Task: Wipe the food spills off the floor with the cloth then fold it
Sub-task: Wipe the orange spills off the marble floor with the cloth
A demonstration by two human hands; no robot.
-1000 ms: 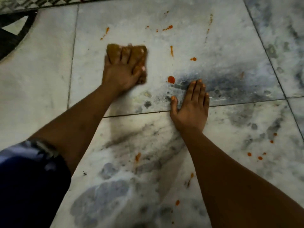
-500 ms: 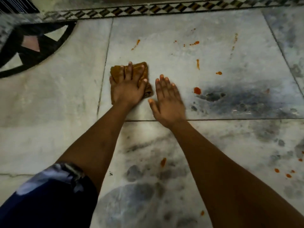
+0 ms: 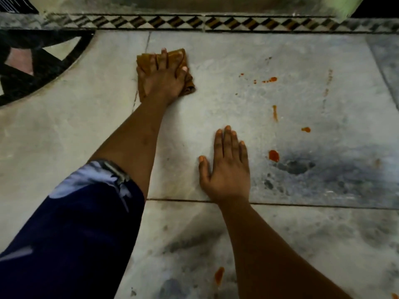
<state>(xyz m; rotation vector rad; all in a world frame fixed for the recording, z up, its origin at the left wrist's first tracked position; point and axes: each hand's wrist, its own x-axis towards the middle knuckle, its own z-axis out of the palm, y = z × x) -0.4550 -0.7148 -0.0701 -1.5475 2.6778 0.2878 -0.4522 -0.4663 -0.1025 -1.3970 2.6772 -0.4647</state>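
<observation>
Since a moment ago the left hand has carried the brown cloth up toward the patterned border, to about eleven o'clock from the middle of the view, and an orange streak that lay near the cloth's far edge no longer shows there, so that patch of marble floor looks wiped. The right hand has pulled back from beside the cloth and now sits near the centre, on the tile joint. The left fingers lie spread and nearly straight across the folded cloth, pressing it flat to the floor rather than clutching it. The right fingers are straight and together, palm down, holding nothing, likely bracing the body. Most of the job remains, by the look of it: red-orange spills dot the tile from one to three o'clock, another drop lies at six o'clock, and folding has yet to come.
</observation>
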